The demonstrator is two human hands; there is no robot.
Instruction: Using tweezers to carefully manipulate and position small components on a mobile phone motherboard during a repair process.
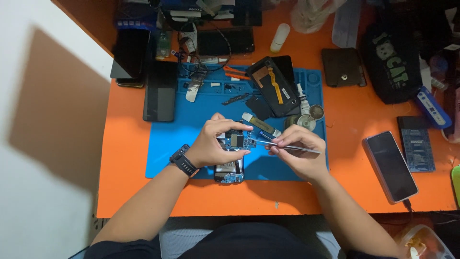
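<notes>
Head view. Blue mat on an orange surface; all places are given relative to the mat. The left hand holds a small circuit board pinched between thumb and fingers above the mat's near middle, over an opened phone whose long axis runs toward the person. The right hand grips metal tweezers; their long axis lies nearly level, tips pointing left and touching the board's right edge. The mat's near-left part is bare, and a strip of orange surface lies open between the mat and the surface's near edge. Right of the mat lies a dark-screened phone, and beyond that a flat dark rectangular card with pale print. On the mat's far part rests a black phone back with an orange ribbon.
</notes>
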